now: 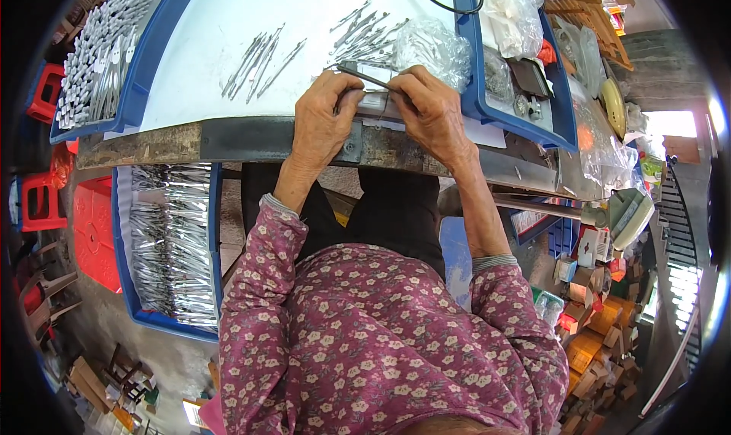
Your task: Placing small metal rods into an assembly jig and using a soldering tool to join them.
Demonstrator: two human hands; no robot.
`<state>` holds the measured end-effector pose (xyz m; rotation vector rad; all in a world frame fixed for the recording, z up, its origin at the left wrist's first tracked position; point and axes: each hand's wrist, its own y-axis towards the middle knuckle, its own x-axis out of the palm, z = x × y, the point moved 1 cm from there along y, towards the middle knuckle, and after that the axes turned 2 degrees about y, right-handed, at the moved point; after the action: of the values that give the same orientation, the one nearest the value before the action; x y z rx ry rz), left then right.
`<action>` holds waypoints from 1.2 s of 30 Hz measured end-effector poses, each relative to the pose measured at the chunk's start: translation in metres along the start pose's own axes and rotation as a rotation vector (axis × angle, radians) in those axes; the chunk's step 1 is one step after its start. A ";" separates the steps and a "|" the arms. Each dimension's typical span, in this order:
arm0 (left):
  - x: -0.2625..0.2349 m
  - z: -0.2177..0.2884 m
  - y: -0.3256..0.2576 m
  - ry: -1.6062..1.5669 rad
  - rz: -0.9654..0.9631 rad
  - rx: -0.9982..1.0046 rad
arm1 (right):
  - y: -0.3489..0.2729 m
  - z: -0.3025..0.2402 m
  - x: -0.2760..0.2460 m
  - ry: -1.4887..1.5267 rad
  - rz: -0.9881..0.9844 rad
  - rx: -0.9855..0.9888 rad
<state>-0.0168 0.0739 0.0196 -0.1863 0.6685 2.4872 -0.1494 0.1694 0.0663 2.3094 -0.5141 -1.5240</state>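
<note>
Both hands work close together at the near edge of the table. My right hand [432, 111] pinches the lower end of a slim dark metal strip [364, 75], which slants up to the left past my left fingertips. My left hand [324, 114] is closed, its thumb and forefinger pressed together just below the strip; what they hold is too small to make out. Between the hands a small clear-and-grey block [377, 104] lies at the edge. Beyond them, thin metal pieces [263, 58] lie loosely on the white sheet [190, 70], with another pile of slim metal pieces [365, 35] farther right.
A blue tray [135, 92] packed with metal pieces stands at left. At right, another blue tray [525, 130] holds plastic bags and small parts. A clear plastic bag [434, 50] lies beyond my right hand. Below the table, a blue crate [217, 260] holds many metal pieces.
</note>
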 end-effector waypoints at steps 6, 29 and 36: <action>-0.001 0.002 0.000 -0.025 0.007 -0.018 | -0.002 0.000 0.002 0.001 -0.005 0.003; 0.000 -0.004 -0.002 -0.070 0.002 -0.034 | 0.000 0.001 0.001 -0.036 -0.096 -0.022; -0.001 -0.007 -0.002 -0.089 -0.028 -0.027 | 0.008 -0.003 -0.007 -0.189 -0.240 -0.101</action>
<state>-0.0144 0.0716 0.0130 -0.0934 0.5913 2.4625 -0.1503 0.1653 0.0764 2.2266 -0.2030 -1.8468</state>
